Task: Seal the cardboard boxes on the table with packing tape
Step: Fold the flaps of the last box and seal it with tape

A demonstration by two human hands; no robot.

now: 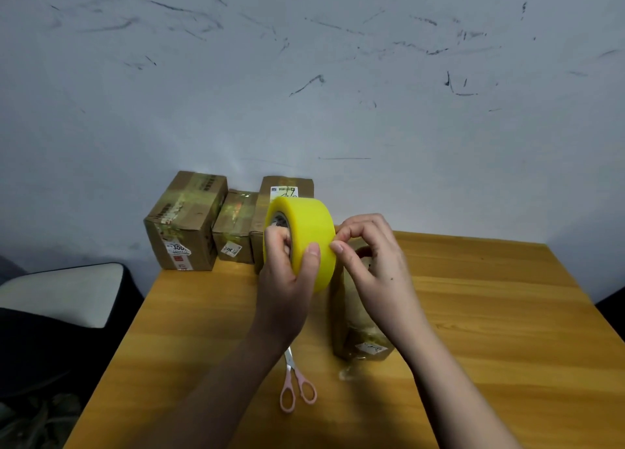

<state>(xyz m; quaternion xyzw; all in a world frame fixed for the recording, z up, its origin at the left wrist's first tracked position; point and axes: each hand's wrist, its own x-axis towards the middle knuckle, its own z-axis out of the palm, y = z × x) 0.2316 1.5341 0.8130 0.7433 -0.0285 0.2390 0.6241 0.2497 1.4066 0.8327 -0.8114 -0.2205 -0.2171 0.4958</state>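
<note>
A wide yellow roll of packing tape [306, 232] is held up above the wooden table [473, 313]. My left hand [287, 273] grips the roll, fingers in its core and thumb across its outer face. My right hand [368, 256] picks with thumb and fingertips at the roll's right edge. Below my right hand lies a cardboard box [355, 333], mostly hidden by that arm. Three taped cardboard boxes stand along the back edge: a large one [184, 222], a small one [235, 227] and a third [287, 186] partly behind the roll.
Pink-handled scissors [296, 386] lie on the table near the front, under my left forearm. A crumpled scrap of clear tape [348, 374] lies by the near box. A pale cushioned seat [67, 289] stands left of the table. A scuffed white wall rises behind.
</note>
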